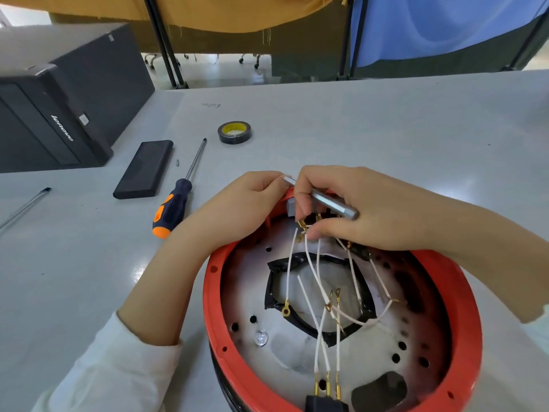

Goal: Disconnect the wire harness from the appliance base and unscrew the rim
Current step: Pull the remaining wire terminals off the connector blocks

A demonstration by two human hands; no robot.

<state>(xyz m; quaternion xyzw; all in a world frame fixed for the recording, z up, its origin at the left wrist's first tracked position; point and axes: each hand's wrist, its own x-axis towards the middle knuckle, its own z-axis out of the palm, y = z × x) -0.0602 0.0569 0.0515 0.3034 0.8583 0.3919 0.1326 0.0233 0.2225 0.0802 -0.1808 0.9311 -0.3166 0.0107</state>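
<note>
Right hand: the right hand point(365, 209) curls its fingers around a short silver metal tool point(329, 200), which lies slanted across the fingers, at the far edge of the appliance base.
Left hand: the left hand point(237, 206) rests on the far-left part of the rim, its curled fingertips pinching the far tip of the same metal tool, just beside the right hand.
Wire harness: the white wire harness point(320, 281) fans out from under the right hand toward the near side; several leads end in loose gold ring terminals point(285, 308), while three run to a black plug point(326, 404) at the near edge.
Appliance base: the round appliance base point(261, 316) lies open side up on the table, a pale metal plate pierced with holes, a black-edged opening at its middle.
Rim: the red rim point(214, 295) circles the base, small screw holes showing along it.
Table: a grey table point(386, 129) carries everything.
Screwdriver: an orange-and-black screwdriver point(175, 200) lies left of the base, its tip pointing far.
Tape: a roll of black tape point(235, 132) sits well beyond the hands.
Left side: a flat black case point(145, 169) lies beside the screwdriver, a black computer tower point(53, 114) lies farther left, and a thin metal rod point(23, 208) lies at the left edge.
</note>
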